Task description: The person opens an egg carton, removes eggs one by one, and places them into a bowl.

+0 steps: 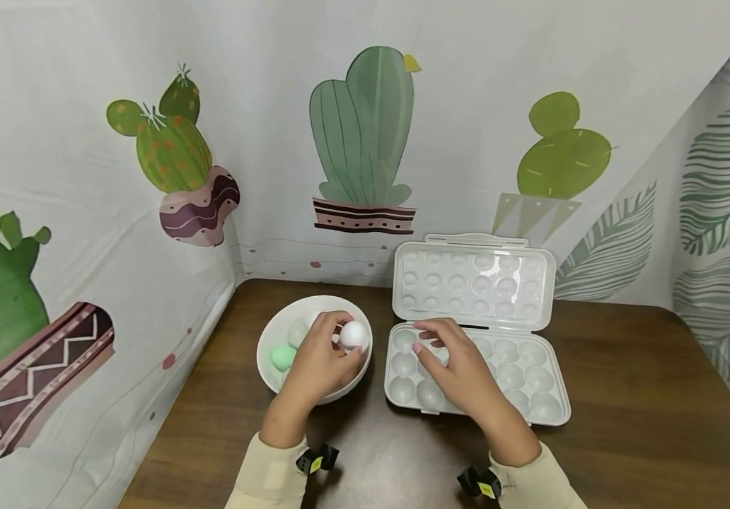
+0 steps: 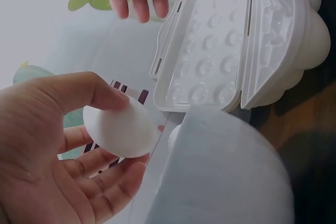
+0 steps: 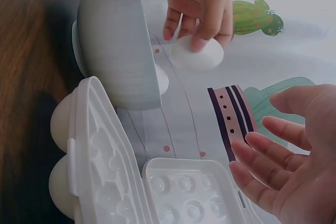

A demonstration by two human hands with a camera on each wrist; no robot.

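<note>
Between thumb and fingers, my left hand holds a white egg over the right side of a white bowl. In the left wrist view the thumb presses on the egg from above while the fingers support it below. Inside the bowl lie a mint-green egg and a paler egg; my hand hides part of the contents. My right hand hovers over the left part of an open egg carton, fingers loosely bent, nothing in them. The cups I can see look unfilled.
The carton's dimpled lid leans back towards the cloth backdrop printed with cacti. Both bowl and carton stand on a brown wooden table, the bowl at the carton's left. Black wrist cameras sit on both sleeves.
</note>
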